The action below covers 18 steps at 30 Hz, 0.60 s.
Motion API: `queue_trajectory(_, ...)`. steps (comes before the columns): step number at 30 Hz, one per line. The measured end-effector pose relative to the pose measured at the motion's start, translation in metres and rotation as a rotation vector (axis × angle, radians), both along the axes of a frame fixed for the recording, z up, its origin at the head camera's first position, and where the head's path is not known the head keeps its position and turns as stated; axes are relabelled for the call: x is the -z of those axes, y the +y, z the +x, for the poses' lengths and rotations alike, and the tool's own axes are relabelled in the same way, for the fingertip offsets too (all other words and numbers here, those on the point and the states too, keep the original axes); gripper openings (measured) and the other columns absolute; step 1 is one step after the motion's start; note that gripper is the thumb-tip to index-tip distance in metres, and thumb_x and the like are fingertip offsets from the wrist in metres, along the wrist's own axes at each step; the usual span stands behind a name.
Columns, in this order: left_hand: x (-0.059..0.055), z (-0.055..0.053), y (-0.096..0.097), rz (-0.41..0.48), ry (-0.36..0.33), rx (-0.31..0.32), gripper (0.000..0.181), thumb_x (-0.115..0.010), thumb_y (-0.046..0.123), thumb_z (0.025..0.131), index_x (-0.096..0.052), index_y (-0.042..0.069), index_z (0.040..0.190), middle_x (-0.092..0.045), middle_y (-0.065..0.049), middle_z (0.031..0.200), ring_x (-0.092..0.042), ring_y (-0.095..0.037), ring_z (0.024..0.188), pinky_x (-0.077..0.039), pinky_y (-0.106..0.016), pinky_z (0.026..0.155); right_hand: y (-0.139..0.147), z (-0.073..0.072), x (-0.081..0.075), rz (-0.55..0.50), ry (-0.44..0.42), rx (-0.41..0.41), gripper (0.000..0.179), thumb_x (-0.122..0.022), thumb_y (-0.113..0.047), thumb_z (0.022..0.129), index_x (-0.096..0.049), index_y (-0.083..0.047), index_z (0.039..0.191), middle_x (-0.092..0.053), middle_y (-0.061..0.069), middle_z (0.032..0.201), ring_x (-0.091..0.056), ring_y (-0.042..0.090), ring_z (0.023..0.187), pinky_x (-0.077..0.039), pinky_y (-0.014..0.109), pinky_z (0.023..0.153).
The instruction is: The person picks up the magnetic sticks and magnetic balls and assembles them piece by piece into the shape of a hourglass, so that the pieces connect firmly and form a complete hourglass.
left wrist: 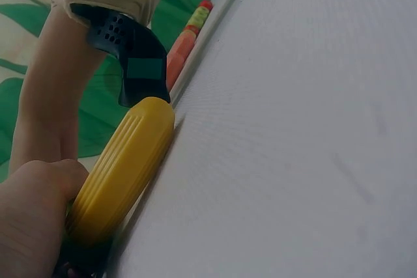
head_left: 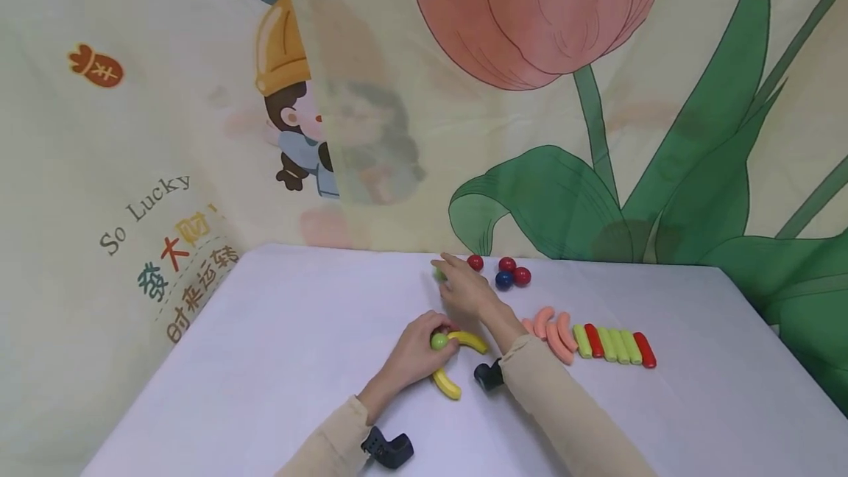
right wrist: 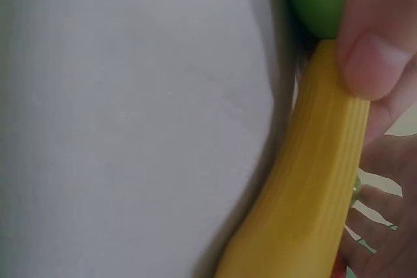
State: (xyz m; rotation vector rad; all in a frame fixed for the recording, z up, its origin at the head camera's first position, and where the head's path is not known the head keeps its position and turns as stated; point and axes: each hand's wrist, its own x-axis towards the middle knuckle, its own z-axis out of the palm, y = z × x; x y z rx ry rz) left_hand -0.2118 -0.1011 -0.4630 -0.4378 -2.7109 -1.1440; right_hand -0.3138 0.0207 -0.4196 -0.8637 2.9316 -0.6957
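My left hand (head_left: 419, 350) has thumb and fingers curled round a small green ball (head_left: 439, 341). A yellow banana-shaped piece (head_left: 470, 341) reaches out to the right from that ball; in the right wrist view the left thumb (right wrist: 378, 63) overlaps the end of this yellow piece (right wrist: 306, 161). A second yellow piece (head_left: 447, 385) lies below the same hand and looms large in the left wrist view (left wrist: 124, 174). Farther back, my right hand (head_left: 467, 289) reaches over another green ball (head_left: 439, 273), partly hidden by its fingers. Those fingers look spread in the right wrist view (right wrist: 384, 219).
Red balls (head_left: 522, 276) and a dark blue ball (head_left: 504, 280) sit at the back, right of the right hand. Curved pink pieces (head_left: 559, 341) adjoin a row of green and red sticks (head_left: 616, 345). A printed cloth (head_left: 371, 227) hangs behind the white table (head_left: 298, 315).
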Motion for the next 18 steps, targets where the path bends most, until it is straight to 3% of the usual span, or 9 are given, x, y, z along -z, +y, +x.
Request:
queue_trajectory(7,-0.004,0.003,-0.001,-0.014,0.0,0.008,0.015,-0.066,0.023,0.083,-0.066,0.015,0.096,-0.06,0.005,0.089,-0.051,-0.006,0.078,-0.043,-0.018,0.07,0.0,0.007,-0.003,0.012,0.057,-0.001,0.036,-0.057,-0.008,0.089,-0.059,-0.014,0.125,-0.052,0.009,0.128,-0.051,0.026,0.117,-0.051,0.044,0.087)
queue_trajectory(18,-0.006,0.011,-0.003,-0.013,-0.01,0.009,0.016,-0.065,0.024,0.083,-0.066,0.016,0.097,-0.059,0.006,0.088,-0.05,-0.005,0.078,-0.043,-0.019,0.072,-0.002,0.022,-0.008,0.076,0.058,0.002,0.025,-0.061,-0.013,0.088,-0.061,-0.017,0.113,-0.062,0.003,0.107,-0.05,0.02,0.096,-0.049,0.036,0.078)
